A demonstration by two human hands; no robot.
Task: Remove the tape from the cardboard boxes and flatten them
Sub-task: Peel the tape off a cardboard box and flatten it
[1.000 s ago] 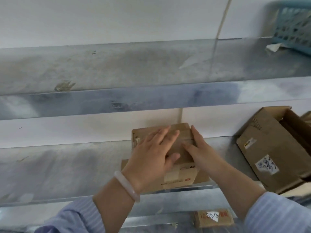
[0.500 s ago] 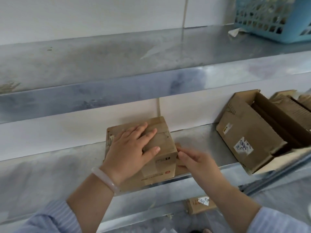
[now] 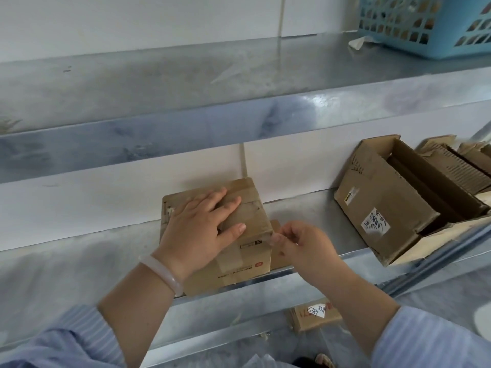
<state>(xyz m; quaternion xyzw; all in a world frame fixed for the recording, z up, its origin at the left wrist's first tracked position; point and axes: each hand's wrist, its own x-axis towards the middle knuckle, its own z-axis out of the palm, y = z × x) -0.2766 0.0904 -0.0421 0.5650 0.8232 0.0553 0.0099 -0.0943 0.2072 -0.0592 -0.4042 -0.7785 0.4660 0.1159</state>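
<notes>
Box in hand: a small taped cardboard box [image 3: 239, 229] sits on the lower metal shelf [image 3: 79, 261], at its front lip, its near face overhanging slightly.
Tape: a clear strip [image 3: 244, 205] runs across the top and down the near face; its long axis goes away from us, toward the wall.
Left hand [image 3: 202, 229]: spread flat on the box top, fingers apart, pressing down, gripping nothing.
Right hand [image 3: 303, 245]: just beside the box's right near corner, thumb and forefinger pinched together there; whether they have actually caught a tape end we cannot tell, the film is too clear to read.
Key relation: the tape lies left of our right hand, which is the nearer one to that corner; we judge the pull should run along the strip.
Other boxes: an opened box [image 3: 393, 208] lies tilted, well apart to the right; a small labelled one [image 3: 313, 314] lies below the shelf.
Progress: early, we judge; this box is still sealed and unflattened.
</notes>
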